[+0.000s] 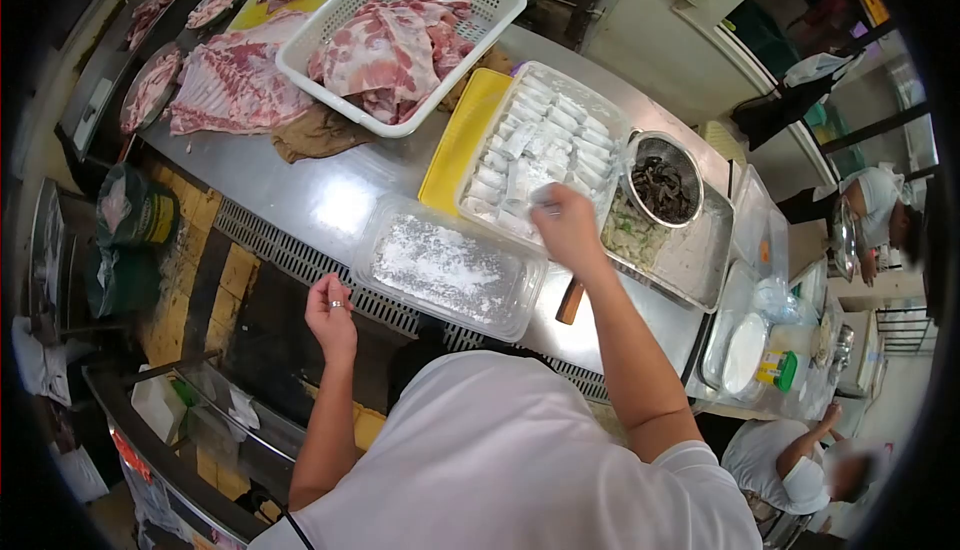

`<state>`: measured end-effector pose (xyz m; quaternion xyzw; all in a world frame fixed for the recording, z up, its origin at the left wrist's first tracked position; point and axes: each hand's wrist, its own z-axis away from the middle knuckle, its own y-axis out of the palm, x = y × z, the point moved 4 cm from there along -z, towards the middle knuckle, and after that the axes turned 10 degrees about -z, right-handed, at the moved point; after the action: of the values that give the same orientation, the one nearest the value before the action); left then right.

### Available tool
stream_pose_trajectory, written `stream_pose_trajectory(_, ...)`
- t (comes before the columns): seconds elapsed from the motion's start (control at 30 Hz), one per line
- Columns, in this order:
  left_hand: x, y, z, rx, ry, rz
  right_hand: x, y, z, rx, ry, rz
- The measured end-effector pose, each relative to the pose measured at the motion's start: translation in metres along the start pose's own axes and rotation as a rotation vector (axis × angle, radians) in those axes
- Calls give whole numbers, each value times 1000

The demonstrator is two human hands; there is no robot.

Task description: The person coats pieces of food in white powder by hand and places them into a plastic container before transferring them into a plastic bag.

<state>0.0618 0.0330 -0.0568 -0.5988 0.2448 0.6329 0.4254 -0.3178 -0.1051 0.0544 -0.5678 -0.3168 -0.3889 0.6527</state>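
My right hand [567, 225] is closed over the near part of a white tray [612, 115], its fingertips pinching a blurred, white-dusted piece [543, 200]. Rows of white-powdered rolls [530, 155] fill that tray, with a few lying on top of the others. In front of it lies a clear plastic tray [525, 300] with white powder [435, 262] spread across its bottom. My left hand [331, 315], wearing a ring, hovers left of the clear tray by the table edge. Its fingers are curled in, and nothing shows in them.
A yellow tray [440, 175] sits under the roll tray's left side. Raw meat fills a white basket [400, 128]; ribs [235, 85] lie beyond. Rightward are a metal bowl of dark strips [665, 185], a metal tray [700, 270] and a wooden handle [570, 302]. Other people work nearby.
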Motion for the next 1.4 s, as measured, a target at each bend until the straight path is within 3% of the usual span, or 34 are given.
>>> stream_pose_trajectory(0.03, -5, 1, -1, -1, 34, 7, -13, -22, -10, -44, 126, 113)
stream_pose_trajectory(0.13, -22, 9, -1, 22, 57, 31, -65, -27, -25, 133, 488, -95)
stream_pose_trajectory(0.23, -28, 20, -2, 50, 81, 28, -69, 7, -31, 170, 522, -246)
stream_pose_trajectory(0.43, -28, 30, 3, 103, 82, 17, -43, 30, -28, -59, 496, -554)
stream_pose_trajectory(0.53, -29, 33, 8, 117, 84, 17, -56, 41, -37, -73, 355, -618)
stream_pose_trajectory(0.63, -26, 33, 7, 124, 68, 48, -83, 31, -54, -109, 249, -432)
stream_pose_trajectory(0.73, -24, 28, 6, 109, 55, 58, -44, -17, -28, -210, -92, -58)
stream_pose_trajectory(0.83, -25, 23, 6, 94, 54, 35, -34, -35, -12, 242, -142, 240)
stream_pose_trajectory(0.87, -25, 21, 7, 95, 54, 25, -51, -39, -8, 179, -45, 118)
stream_pose_trajectory(0.97, -20, 19, 5, 93, 71, 21, -60, -40, -19, 175, 185, 359)
stream_pose_trajectory(1.17, -28, 27, 4, 108, 93, 22, -74, 25, -33, 112, 171, 420)
stream_pose_trajectory(1.3, -35, 26, 5, 103, 92, 43, -56, 13, -32, 102, 188, 276)
stream_pose_trajectory(1.4, -34, 21, 7, 99, 105, 43, -76, -6, -34, -10, 262, -129)
